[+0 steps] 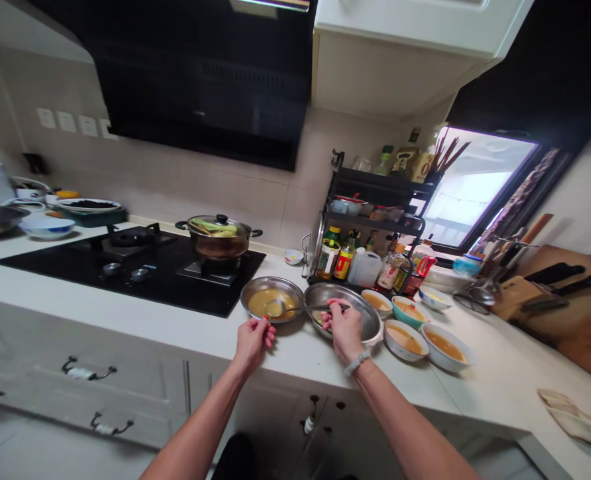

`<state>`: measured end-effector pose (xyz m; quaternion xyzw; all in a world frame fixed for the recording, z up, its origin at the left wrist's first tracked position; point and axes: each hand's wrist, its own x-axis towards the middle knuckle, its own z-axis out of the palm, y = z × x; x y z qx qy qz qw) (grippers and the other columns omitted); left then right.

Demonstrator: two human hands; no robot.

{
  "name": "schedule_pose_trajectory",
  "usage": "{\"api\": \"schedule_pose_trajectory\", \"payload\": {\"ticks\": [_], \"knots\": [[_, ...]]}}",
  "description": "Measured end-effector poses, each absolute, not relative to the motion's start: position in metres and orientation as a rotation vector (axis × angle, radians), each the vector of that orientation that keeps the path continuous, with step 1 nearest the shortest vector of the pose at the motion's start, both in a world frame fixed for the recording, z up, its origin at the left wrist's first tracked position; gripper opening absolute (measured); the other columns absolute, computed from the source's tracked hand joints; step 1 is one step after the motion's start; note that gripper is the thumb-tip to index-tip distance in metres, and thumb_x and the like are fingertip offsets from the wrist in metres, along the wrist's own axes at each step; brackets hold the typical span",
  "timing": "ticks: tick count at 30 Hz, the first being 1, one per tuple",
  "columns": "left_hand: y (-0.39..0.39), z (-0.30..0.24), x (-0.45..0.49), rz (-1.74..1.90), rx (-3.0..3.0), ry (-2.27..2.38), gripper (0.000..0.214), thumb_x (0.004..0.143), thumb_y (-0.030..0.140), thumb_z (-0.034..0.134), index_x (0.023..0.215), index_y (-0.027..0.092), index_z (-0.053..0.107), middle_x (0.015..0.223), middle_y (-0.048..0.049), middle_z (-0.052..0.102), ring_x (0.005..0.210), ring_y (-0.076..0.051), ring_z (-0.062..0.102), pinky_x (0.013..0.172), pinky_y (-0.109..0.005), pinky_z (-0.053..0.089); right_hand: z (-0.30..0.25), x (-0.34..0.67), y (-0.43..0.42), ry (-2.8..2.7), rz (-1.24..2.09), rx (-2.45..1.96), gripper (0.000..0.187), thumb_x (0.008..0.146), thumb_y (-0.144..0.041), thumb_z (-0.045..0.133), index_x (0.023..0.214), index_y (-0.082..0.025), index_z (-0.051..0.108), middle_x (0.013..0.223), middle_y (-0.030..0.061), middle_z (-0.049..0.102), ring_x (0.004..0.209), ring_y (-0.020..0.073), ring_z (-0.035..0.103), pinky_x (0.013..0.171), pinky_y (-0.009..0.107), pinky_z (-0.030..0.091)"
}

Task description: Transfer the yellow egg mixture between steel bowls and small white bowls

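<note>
Both hands work at the front of the white counter (140,313): the left hand (253,340) pinches the near rim of a shallow steel dish (272,299) that holds yellow-brown liquid, while the right hand (342,325) grips the handle of a metal ladle (295,308) whose bowl lies in that liquid. Under the right hand sits a second, larger steel dish (362,310), its contents mostly hidden by the hand; its rim touches the first dish. To the right stand four bowls close together, two white ones (404,340) (446,348) near the counter edge, a teal one (409,310) and a small white one (376,301) behind, all filled with the same orange-yellow liquid. Behind the dishes, a lidded pot (219,237) rests on the black hob (125,267), and a black rack (375,200) carries bottles and jars. Both steel dishes lie close to the counter's front edge. Open counter stretches left of the dishes along the front, and more lies right of the bowls toward a folded cloth (578,420).
</note>
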<state>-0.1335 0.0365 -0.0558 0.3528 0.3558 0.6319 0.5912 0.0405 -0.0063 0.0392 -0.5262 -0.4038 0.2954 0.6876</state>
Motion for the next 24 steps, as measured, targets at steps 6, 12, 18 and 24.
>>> {"api": "schedule_pose_trajectory", "payload": {"ticks": [6,12,18,24], "knots": [[0.035,-0.053,-0.134,1.465,0.836,0.842,0.032,0.065,0.040,0.071,0.059,0.013,0.056,0.051,-0.0045,0.063,0.038,-0.008,0.050,0.035,-0.020,0.036,0.055,0.066,-0.012,-0.797,0.640,-1.084,0.017,0.063,-0.033,0.064,0.072,-0.019,0.058,0.046,-0.0032,0.058,0.040,0.0137,0.056,0.034,0.020,0.041],[0.034,-0.050,-0.135,1.462,0.821,0.856,0.030,0.063,0.039,0.071,0.061,0.013,0.056,0.052,-0.0043,0.062,0.039,-0.009,0.052,0.036,-0.020,0.037,0.069,0.113,-0.032,-0.773,0.513,-1.093,0.020,0.062,-0.034,0.066,0.072,-0.019,0.058,0.049,-0.0022,0.059,0.040,0.0135,0.055,0.033,0.021,0.039],[0.034,-0.052,-0.136,1.455,0.811,0.858,0.029,0.062,0.038,0.072,0.061,0.013,0.056,0.053,-0.0039,0.063,0.040,-0.009,0.052,0.036,-0.020,0.038,0.056,0.146,-0.063,-0.918,0.308,-1.246,0.028,0.072,-0.045,0.064,0.080,-0.019,0.061,0.048,-0.0036,0.056,0.037,0.0134,0.051,0.035,0.024,0.042],[0.036,-0.054,-0.138,1.435,0.782,0.857,0.024,0.063,0.031,0.073,0.064,0.012,0.059,0.055,-0.0044,0.065,0.042,-0.009,0.053,0.037,-0.020,0.039,0.033,0.154,-0.104,-1.334,0.052,-1.253,0.022,0.083,-0.036,0.057,0.093,-0.020,0.069,0.067,0.0011,0.062,0.046,0.0130,0.055,0.046,0.027,0.050]]}}
